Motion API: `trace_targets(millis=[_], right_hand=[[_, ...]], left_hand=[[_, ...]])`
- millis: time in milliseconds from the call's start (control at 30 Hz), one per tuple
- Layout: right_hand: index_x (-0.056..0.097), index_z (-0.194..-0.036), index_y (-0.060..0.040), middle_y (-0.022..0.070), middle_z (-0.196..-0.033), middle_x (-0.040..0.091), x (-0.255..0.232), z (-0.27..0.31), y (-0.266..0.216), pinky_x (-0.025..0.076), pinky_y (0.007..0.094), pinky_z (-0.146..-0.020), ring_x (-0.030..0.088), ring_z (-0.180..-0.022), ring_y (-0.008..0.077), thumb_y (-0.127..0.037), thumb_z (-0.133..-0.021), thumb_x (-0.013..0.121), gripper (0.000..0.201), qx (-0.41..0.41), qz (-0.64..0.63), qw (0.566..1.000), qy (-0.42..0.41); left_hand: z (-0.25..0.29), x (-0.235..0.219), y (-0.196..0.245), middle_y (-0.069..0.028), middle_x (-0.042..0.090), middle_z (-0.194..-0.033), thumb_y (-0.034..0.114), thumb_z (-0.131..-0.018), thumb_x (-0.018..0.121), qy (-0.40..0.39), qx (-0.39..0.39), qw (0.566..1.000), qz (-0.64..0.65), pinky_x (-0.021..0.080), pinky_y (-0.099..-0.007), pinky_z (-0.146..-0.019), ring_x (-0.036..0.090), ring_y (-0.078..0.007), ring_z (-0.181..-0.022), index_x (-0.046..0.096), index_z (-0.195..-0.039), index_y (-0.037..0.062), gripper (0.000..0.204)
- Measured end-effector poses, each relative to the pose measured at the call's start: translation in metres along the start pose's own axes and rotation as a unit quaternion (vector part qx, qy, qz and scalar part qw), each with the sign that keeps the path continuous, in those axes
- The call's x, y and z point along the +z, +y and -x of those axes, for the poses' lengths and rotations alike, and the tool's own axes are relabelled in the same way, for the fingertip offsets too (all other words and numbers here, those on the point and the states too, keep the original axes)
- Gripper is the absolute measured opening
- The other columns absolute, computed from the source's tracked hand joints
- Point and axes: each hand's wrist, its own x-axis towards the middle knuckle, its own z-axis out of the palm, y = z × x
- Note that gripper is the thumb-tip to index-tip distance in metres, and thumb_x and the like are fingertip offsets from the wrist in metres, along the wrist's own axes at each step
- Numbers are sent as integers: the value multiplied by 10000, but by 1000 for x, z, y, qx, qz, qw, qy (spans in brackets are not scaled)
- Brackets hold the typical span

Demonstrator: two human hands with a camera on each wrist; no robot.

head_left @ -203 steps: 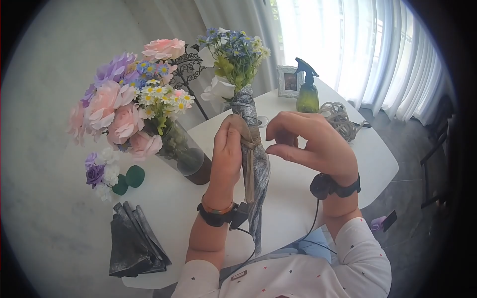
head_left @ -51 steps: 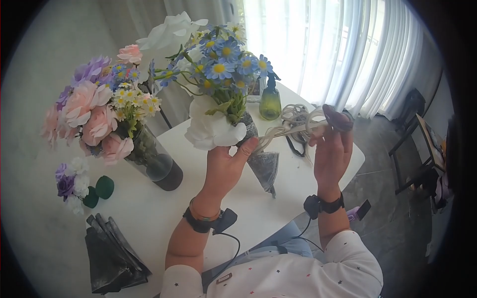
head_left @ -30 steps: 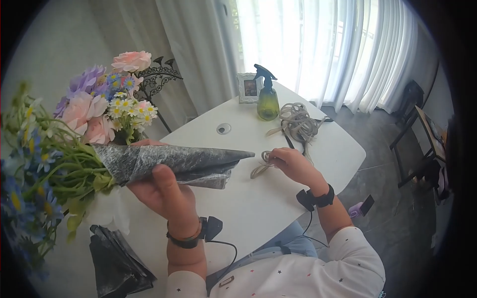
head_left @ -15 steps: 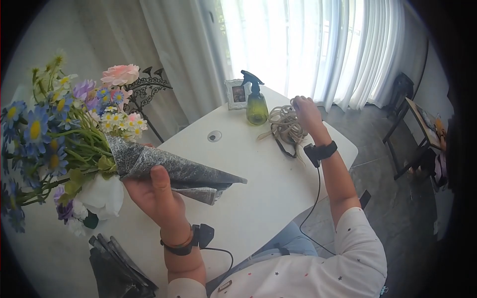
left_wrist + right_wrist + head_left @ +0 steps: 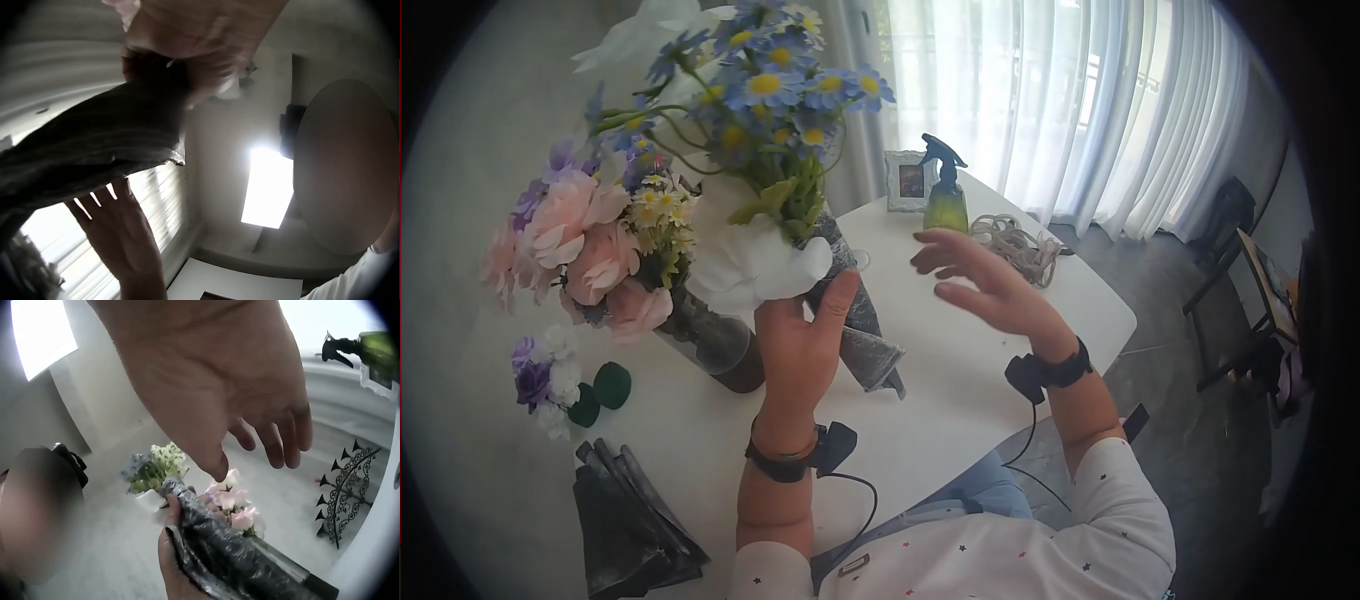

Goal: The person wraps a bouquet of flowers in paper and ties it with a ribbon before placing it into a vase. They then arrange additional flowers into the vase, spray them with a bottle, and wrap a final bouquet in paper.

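Observation:
My left hand [image 5: 792, 365] grips a bouquet by its dark grey crinkled wrapping paper [image 5: 865, 315], just under the blooms. Blue daisies [image 5: 775, 95] and a large white flower [image 5: 745, 262] stand out of the cone's top. Its pointed lower end slants toward me over the table. To the right of the wrapping, my right hand [image 5: 995, 290] hovers with loosely spread fingers and holds nothing. The right wrist view shows that hand's bare palm [image 5: 225, 375] above the wrapped stems, with the left thumb lying along the paper.
Left of the bouquet stands a glass vase [image 5: 715, 345] of pink roses [image 5: 600, 265]. At the back are a photo frame [image 5: 911, 182], a green spray bottle [image 5: 947, 207] and a heap of pale ribbon [image 5: 1022, 248]. Folded black sheets [image 5: 635, 525] lie front left.
The tan ribbon was unwound from the bouquet by the right hand and set on the heap. That hand has come back left, emptied. The bouquet has swung from sideways to upright.

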Motion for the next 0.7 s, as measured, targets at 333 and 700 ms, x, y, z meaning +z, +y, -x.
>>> trace_targets(millis=[333,700], right_hand=[[368,-1266,-15,217,-1050,572,59,-34,-28,439,395,-844,560,-968,369,-136,-925,540,401,-69,9,998,1],[405,-1248,-13,49,-1107,553,94,-75,-42,424,254,-898,516,-1044,97,-200,-869,682,505,-125,-305,944,20]], left_hand=[[1,-9,10,-74,566,-1082,80,-922,582,-73,-43,996,-37,397,-287,-929,527,-135,-997,469,-1201,-56,330],[0,-25,32,-139,626,-1044,88,-971,448,6,24,990,-138,456,-281,-826,591,-166,-925,493,-1242,-78,321]])
